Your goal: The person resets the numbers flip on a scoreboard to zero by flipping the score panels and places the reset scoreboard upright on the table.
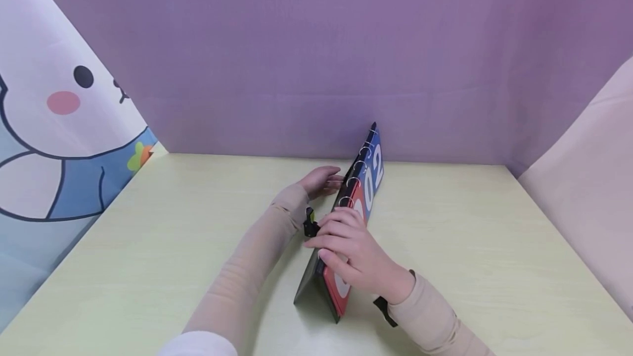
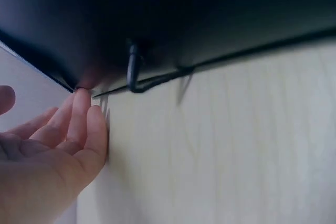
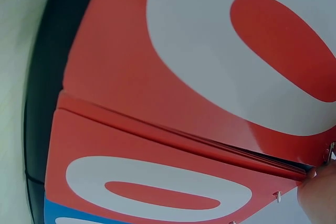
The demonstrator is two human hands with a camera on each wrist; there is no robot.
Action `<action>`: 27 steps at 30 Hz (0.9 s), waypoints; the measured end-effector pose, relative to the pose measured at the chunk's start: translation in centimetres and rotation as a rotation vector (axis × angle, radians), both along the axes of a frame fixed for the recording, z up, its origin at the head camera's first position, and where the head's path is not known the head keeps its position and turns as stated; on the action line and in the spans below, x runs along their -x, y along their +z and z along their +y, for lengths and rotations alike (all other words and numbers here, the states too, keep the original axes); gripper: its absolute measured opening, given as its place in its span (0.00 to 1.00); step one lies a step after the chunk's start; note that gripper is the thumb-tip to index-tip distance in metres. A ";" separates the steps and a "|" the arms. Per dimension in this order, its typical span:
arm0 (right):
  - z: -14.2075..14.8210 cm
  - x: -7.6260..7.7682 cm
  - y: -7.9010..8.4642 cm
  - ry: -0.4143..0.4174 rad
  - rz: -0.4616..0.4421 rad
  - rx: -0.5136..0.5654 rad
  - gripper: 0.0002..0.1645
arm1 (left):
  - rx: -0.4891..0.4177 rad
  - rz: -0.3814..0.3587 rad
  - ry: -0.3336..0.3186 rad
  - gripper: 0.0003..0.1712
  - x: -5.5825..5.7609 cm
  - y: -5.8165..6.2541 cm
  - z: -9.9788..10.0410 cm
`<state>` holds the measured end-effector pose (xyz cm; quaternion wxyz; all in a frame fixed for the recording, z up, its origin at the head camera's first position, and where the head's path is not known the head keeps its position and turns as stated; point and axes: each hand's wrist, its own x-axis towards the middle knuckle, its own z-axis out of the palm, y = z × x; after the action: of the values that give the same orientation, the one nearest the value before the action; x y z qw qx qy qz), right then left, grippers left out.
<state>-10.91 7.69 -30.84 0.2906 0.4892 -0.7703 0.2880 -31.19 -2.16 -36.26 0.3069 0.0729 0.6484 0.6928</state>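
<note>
A flip scoreboard (image 1: 368, 194) stands like a tent on the table, running away from me, with red and blue number pages hung on metal rings. The far blue pages read 0 and 2; red pages with a white 0 (image 3: 184, 77) fill the right wrist view. My right hand (image 1: 363, 254) grips the top ridge near the close end, its fingers bent over to the left side. My left hand (image 1: 322, 181) is at the far left side, fingers extended, fingertips at the lower edge of the black back panel (image 2: 210, 14). A bent black wire (image 2: 134, 69) sticks out of that panel.
The pale wooden table (image 1: 470, 246) extends on both sides of the scoreboard. A purple cloth backdrop (image 1: 316, 59) rises behind its far edge, close to the scoreboard's far end. A printed cartoon cloth (image 1: 44, 142) hangs at the left.
</note>
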 end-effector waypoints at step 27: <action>-0.1 0.0 0.0 -0.011 0.000 0.003 0.27 | 0.185 0.360 0.457 0.29 5.9 -4.6 -0.2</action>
<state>-10.95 7.56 -30.85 0.2929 0.4844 -0.7727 0.2874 -37.12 -2.38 -40.89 0.0283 0.0184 0.7525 0.6578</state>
